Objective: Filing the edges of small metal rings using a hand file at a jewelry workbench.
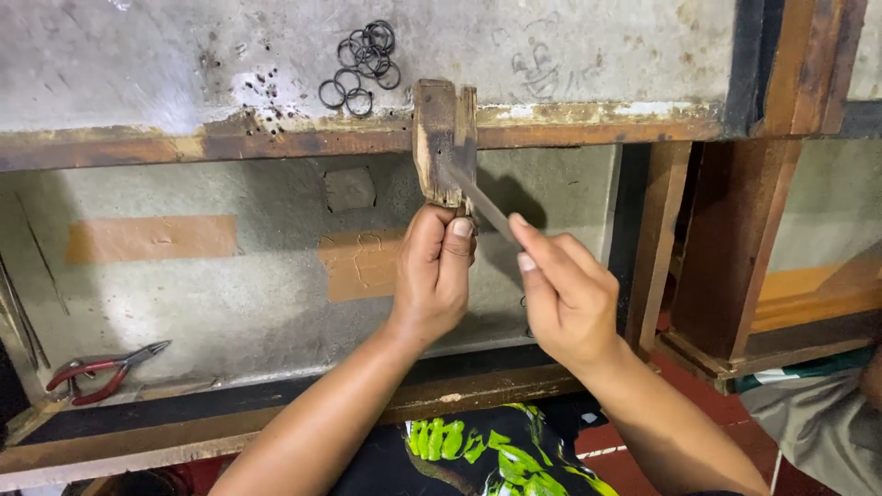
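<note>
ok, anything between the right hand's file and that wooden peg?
Nothing visible. The right hand holds the thin metal file, whose tip already lies against the wooden peg. The left hand is just below the peg, beside the file.

Rings point(362, 61) lie on the bench point(138, 64), left of the wooden peg point(444, 138); pliers point(103, 369) seemingly below.

— Where can we pass around the wooden peg point(445, 142)?

— At nine o'clock the recessed grey panel point(202, 285) lies open all the way to the red-handled pliers point(103, 369) at eight. At twelve, the heap of dark rings point(361, 64) sits just beside the peg's top.

— And at three?

— Tighter: our right hand point(568, 298) holds the thin file point(484, 207) slanting against the peg, and the brown wooden post point(726, 239) closes that side. Our left hand point(434, 276) blocks six o'clock, right beneath the peg.
</note>
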